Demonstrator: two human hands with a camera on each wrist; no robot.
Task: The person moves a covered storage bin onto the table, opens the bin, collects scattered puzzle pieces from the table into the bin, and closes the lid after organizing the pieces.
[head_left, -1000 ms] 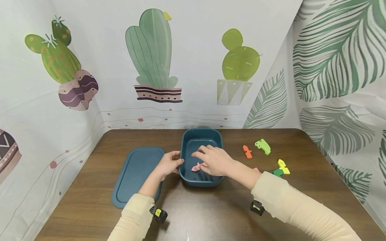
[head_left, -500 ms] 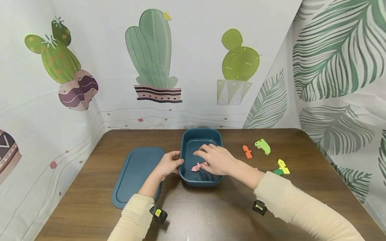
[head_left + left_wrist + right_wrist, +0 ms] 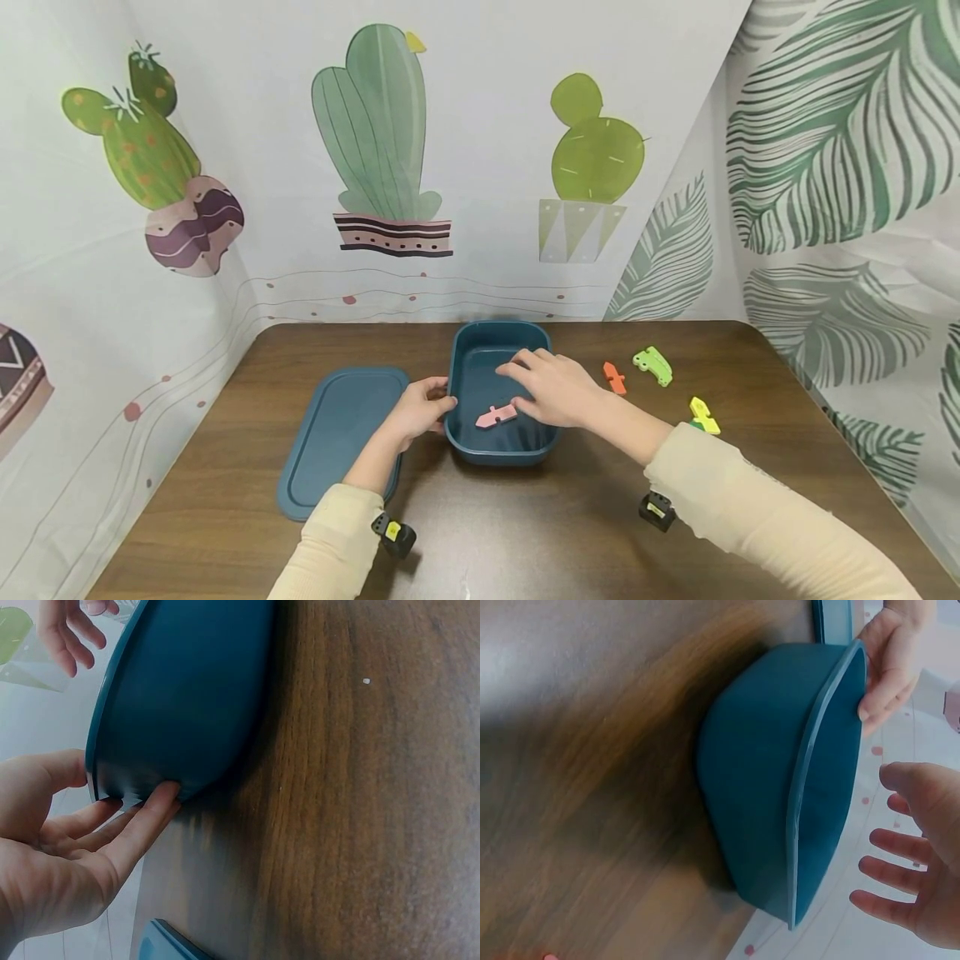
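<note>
Fingers and thumb of the left hand (image 3: 420, 408) gripped the nine o'clock rim of the blue container (image 3: 480, 346) on the table (image 3: 525, 525). Over its three o'clock side hovered the right hand (image 3: 555, 387), fingers spread, holding nothing. At six o'clock inside lay the pink piece (image 3: 496, 415), clear of both hands.

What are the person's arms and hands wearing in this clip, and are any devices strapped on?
Both hands, the left hand and the right hand, are bare: no gloves, and no rings or watch that I can make out. Each arm wears a long cream sleeve reaching to the wrist. Under each wrist sits a small black device with a yellow-green mark, the other at.
</note>
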